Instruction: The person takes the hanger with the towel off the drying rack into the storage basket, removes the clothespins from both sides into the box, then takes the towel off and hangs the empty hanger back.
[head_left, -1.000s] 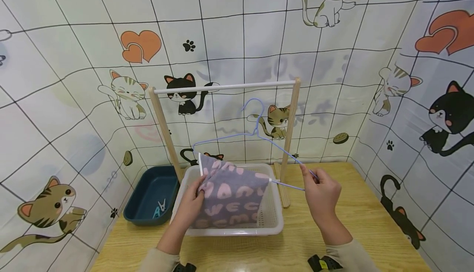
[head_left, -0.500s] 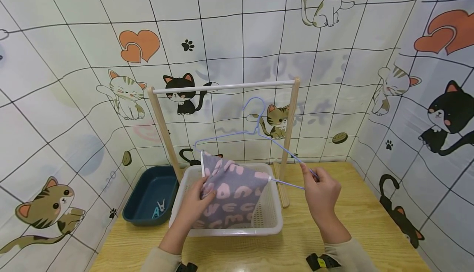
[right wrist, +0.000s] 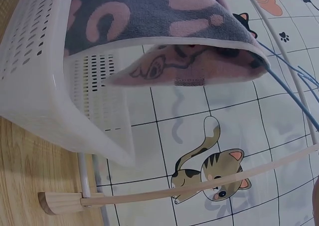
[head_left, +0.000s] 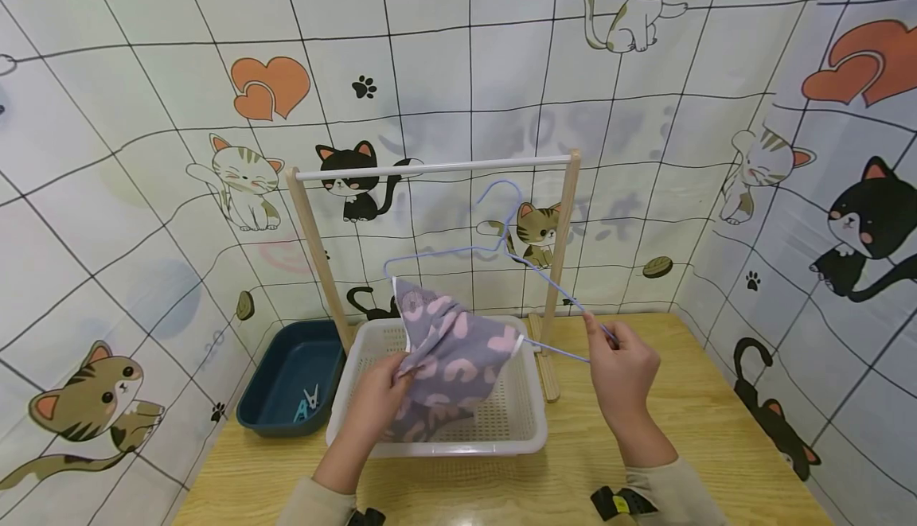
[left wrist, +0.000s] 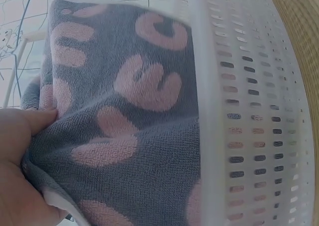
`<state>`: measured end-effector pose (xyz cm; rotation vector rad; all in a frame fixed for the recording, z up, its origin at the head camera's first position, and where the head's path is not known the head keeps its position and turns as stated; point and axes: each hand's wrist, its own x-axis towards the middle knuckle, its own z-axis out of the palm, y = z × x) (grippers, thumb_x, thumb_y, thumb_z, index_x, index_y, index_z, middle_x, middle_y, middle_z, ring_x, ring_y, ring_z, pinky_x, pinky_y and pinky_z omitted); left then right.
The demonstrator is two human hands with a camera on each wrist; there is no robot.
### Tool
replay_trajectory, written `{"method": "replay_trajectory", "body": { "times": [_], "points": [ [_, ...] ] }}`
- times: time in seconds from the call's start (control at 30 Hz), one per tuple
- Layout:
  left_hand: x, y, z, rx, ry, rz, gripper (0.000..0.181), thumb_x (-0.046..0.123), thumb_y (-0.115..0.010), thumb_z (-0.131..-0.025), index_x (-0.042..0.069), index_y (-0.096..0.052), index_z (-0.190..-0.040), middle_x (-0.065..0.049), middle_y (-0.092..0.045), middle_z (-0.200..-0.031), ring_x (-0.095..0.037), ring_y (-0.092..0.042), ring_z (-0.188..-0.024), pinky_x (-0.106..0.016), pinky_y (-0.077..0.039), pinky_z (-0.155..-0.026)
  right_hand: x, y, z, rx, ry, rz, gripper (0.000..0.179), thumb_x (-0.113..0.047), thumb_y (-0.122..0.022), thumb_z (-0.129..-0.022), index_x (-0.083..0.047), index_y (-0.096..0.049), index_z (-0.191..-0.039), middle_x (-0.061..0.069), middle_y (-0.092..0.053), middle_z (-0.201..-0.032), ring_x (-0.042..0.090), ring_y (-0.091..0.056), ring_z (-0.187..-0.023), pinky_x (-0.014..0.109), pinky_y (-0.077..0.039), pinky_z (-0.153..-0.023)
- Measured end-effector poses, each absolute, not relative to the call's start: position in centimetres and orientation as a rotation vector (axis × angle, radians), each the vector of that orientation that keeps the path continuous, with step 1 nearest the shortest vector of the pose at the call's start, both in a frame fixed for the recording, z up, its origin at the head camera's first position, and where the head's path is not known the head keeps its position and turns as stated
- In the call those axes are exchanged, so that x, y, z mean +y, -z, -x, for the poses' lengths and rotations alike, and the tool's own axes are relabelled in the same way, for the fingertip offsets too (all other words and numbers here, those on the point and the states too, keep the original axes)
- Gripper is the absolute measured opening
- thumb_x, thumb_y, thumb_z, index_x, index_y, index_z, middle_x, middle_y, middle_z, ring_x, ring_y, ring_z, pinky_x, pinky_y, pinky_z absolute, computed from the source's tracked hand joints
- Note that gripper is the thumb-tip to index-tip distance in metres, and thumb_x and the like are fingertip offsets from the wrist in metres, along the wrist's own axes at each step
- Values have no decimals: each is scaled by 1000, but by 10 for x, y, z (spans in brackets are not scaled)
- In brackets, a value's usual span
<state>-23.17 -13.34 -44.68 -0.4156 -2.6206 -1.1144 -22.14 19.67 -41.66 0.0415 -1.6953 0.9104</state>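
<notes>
A grey-purple towel (head_left: 451, 351) with pink letter shapes hangs folded over the lower bar of a thin blue wire clothes hanger (head_left: 458, 251). My left hand (head_left: 380, 399) pinches the towel's left edge between thumb and fingers, and the cloth bunches there. In the left wrist view the thumb lies on the towel (left wrist: 119, 106) beside the basket wall. My right hand (head_left: 623, 371) grips the hanger's right end, holding it tilted with the hook up. The towel's lower part is inside a white plastic basket (head_left: 526, 414). In the right wrist view the fold of the towel (right wrist: 199, 16) gapes around the hanger wire (right wrist: 289, 89).
Behind the basket stands a rack with wooden posts (head_left: 318, 263) and a white crossbar (head_left: 437, 166). A dark blue tub (head_left: 261, 399) with clothespins (head_left: 308, 403) sits at the left. Everything rests on a wooden table (head_left: 645, 430) against a cat-print wall covering.
The hanger has risen slightly and shifted right. The left hand has moved slightly right with the towel's edge. The towel is more bunched, and more of the basket's inside shows.
</notes>
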Motion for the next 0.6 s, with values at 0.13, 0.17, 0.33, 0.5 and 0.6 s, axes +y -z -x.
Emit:
{"method": "replay_trajectory", "body": {
  "times": [0.13, 0.17, 0.33, 0.5, 0.6],
  "points": [
    [-136, 448, 232, -2620, 1151, 393, 18, 6, -65, -92, 10, -68, -110, -5, -67, -98, -17, -57, -80, -37, -48, -67, 200, 417, 221, -1691, -917, -33, 37, -2, -84, -75, -7, -52, -55, -4, -39, -46, 4, -26, -40, 18, -19, -42],
    [-137, 449, 232, -2619, 1154, 378, 18, 6, -66, -92, 10, -68, -109, -5, -67, -97, -17, -57, -79, -37, -48, -67, 201, 416, 221, -1688, -921, -32, 37, -2, -84, -75, -6, -52, -55, -4, -39, -46, 5, -26, -40, 17, -18, -42],
    [-145, 449, 230, -2625, 1139, 309, 19, 10, -65, -93, 12, -68, -112, -5, -67, -103, -20, -59, -86, -42, -48, -73, 207, 415, 220, -1673, -930, -23, 37, -2, -83, -76, -5, -53, -54, -3, -39, -46, 3, -26, -40, 16, -19, -42],
    [-150, 449, 231, -2639, 1170, 256, 21, 15, -65, -95, 14, -67, -116, -6, -68, -111, -21, -61, -91, -45, -48, -78, 212, 415, 218, -1680, -935, -10, 38, -4, -81, -78, -5, -53, -54, -4, -38, -46, 2, -25, -40, 17, -18, -41],
    [-153, 449, 231, -2643, 1199, 223, 21, 14, -64, -95, 14, -67, -116, -6, -67, -110, -21, -58, -87, -43, -47, -75, 213, 414, 217, -1685, -934, 2, 38, -6, -81, -80, -4, -53, -54, -4, -38, -45, 2, -25, -39, 17, -18, -41]
  ]
}}
